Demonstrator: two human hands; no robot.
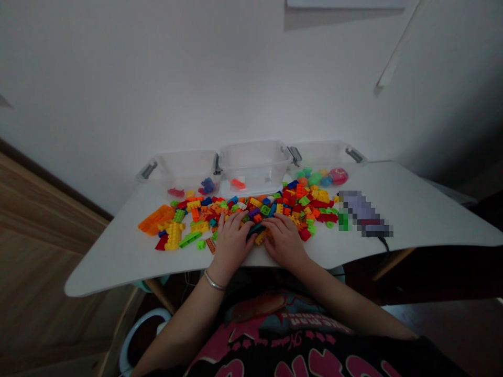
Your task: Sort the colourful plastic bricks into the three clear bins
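Note:
A heap of plastic toy building bricks in red, yellow, orange, green and blue covers the middle of the white table. My left hand and my right hand rest at the heap's front edge. Their fingertips meet on a dark green brick, which they partly hide. An orange brick plate lies further left, beside a stack of yellow bricks. A thin metal bracelet circles my left wrist.
Along the back edge stand several clear plastic bins with grey latches: the left bin, middle bin and right bin. Each holds some pieces. A pixelated object with a black cable lies at the right. A white wall stands behind.

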